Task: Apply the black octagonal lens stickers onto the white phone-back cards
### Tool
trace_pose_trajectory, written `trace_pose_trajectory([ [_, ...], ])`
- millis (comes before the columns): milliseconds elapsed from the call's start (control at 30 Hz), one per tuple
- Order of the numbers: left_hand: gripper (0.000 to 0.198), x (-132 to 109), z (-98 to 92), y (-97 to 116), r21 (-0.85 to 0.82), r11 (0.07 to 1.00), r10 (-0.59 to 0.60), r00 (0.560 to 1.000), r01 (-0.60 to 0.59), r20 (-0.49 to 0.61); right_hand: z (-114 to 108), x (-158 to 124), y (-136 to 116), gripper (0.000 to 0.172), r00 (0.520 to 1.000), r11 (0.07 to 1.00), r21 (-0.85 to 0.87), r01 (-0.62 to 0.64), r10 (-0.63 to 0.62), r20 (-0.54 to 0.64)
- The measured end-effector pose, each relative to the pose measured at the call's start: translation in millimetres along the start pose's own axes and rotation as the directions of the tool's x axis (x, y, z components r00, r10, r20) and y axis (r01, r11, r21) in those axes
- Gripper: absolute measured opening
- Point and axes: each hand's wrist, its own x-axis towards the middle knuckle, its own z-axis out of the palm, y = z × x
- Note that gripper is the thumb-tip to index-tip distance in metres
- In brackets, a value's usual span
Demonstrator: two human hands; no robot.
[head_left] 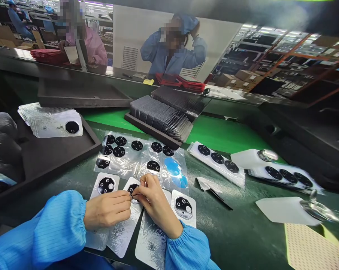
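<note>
My left hand (109, 210) and my right hand (156, 204) meet over a silvery phone back panel (123, 229). Both are closed in a pinch at the black octagonal camera piece (132, 187) on its upper end. What lies between my fingertips is too small to make out. Another panel (96, 239) with a black camera piece (106, 185) lies partly under my left hand. To the right, beneath my right wrist, are a panel (150, 245) whose top is hidden and one more bearing a camera piece (183, 207).
Beyond my hands is a clear plastic sheet (130, 165) with several black stickers. Stacked sticker strips (218, 163), black tweezers (221, 198) and pump bottles (287, 212) stand rightward. A tray of panels (93, 138) is left, a panel rack (160, 114) behind. Two people sit opposite.
</note>
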Motion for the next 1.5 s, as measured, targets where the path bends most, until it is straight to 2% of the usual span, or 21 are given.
trace_pose_trajectory([
  [767, 0.025, 4, -3.8, 0, 0.016, 1.0, -0.016, 0.999, 0.015, 0.028, -4, 4, -5, 0.02, 1.0, 1.0, 0.019, -0.025, 0.025, 0.007],
  [1067, 0.028, 4, -3.7, 1, 0.031, 0.999, -0.021, 0.999, 0.02, 0.03, -6, 4, -7, 0.019, 0.997, 0.995, 0.069, -0.077, 0.075, 0.036],
  [1333, 0.025, 4, -3.6, 3, 0.015, 0.999, -0.048, 0.997, 0.047, 0.064, -11, 7, -3, 0.012, 0.985, 0.968, 0.18, -0.174, 0.172, 0.027],
  [1500, 0.028, 2, 2.5, 0, 0.017, 1.0, -0.015, 0.995, 0.013, 0.096, -14, 9, 3, 0.021, 0.962, 0.917, 0.317, -0.242, 0.27, -0.047],
])
